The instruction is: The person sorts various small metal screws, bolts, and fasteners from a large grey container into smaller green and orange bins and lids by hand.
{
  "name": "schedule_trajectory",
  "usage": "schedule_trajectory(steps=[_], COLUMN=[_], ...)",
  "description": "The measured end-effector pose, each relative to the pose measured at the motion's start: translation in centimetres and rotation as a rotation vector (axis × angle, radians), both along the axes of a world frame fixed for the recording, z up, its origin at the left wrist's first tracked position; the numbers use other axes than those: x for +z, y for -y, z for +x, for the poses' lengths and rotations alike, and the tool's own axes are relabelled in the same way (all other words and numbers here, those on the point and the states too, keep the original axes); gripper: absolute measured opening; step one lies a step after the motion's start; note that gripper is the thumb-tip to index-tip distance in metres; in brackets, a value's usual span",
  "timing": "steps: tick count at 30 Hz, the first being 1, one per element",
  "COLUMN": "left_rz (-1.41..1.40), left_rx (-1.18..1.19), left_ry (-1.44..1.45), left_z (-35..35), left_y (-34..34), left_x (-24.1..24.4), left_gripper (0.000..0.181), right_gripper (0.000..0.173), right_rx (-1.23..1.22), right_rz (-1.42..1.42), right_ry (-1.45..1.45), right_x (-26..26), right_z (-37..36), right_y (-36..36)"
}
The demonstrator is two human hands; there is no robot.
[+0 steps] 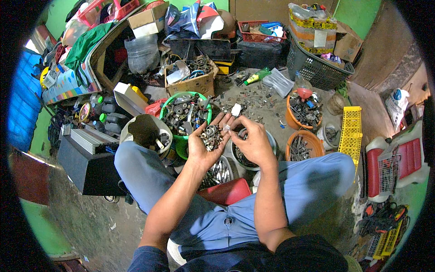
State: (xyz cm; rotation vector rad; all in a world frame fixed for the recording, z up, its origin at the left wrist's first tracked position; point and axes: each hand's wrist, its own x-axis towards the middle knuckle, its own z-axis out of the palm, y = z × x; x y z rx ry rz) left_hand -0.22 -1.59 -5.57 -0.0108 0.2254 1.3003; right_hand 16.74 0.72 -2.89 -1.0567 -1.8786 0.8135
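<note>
Palm up, my left hand [201, 153] cups a heap of small metal parts [211, 138], with nuts, washers and rings among them. Thumb and fingertips of my right hand [253, 142] pinch a small whitish, see-through piece [226, 128] beside that heap. Below my right hand stands a round pail [272, 139] of dark parts, partly hidden by the hand. A green basket [208, 108] full of mixed hardware is just beyond my left hand. Under my left wrist, a container of slim metal pieces [217, 174] is partly covered.
Two orange tubs [291, 117] of hardware stand to the right, near a yellow plastic crate panel [350, 132]. A whitish bucket [170, 131] is by my left knee, next to a black box [86, 166]. Loose parts litter the concrete floor [253, 102] before a cardboard box [193, 89].
</note>
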Motion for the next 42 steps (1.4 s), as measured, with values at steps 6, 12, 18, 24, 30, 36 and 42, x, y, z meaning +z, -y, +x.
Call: schedule_trajectory(steps=[6,12,18,24,30,36,42], left_rz=[0.03,-0.008,-0.071,-0.059,-0.051,-0.044,-0.01], left_rx=[-0.014,0.015,0.059,0.065,0.038,0.035,-0.028], left_ry=[0.029,0.057,0.099,0.081,0.079,0.057,0.006], left_z=[-0.4,-0.1,0.5,0.3,0.5,0.4,0.4], left_y=[0.0,0.1,0.1,0.1,0.2,0.1,0.2], left_x=[-0.4,-0.1,0.9,0.8,1.2,0.6,0.0], left_gripper=[0.055,0.055,0.055,0.056,0.055,0.054,0.051], right_gripper=[0.022,0.019,0.017,0.017,0.017,0.016,0.018], right_rx=[-0.024,-0.049,-0.124,-0.165,-0.202,-0.172,0.025], right_rz=[-0.054,0.034,-0.012,0.047,0.035,0.037,0.025], right_ry=[-0.027,-0.054,-0.17,-0.007,0.141,0.137,0.036], right_x=[0.9,0.8,1.0,1.7,0.9,1.0,1.5], right_z=[-0.3,0.0,0.6,4.3,5.2,4.3,2.1], right_y=[0.3,0.1,0.1,-0.5,-0.7,-0.5,0.1])
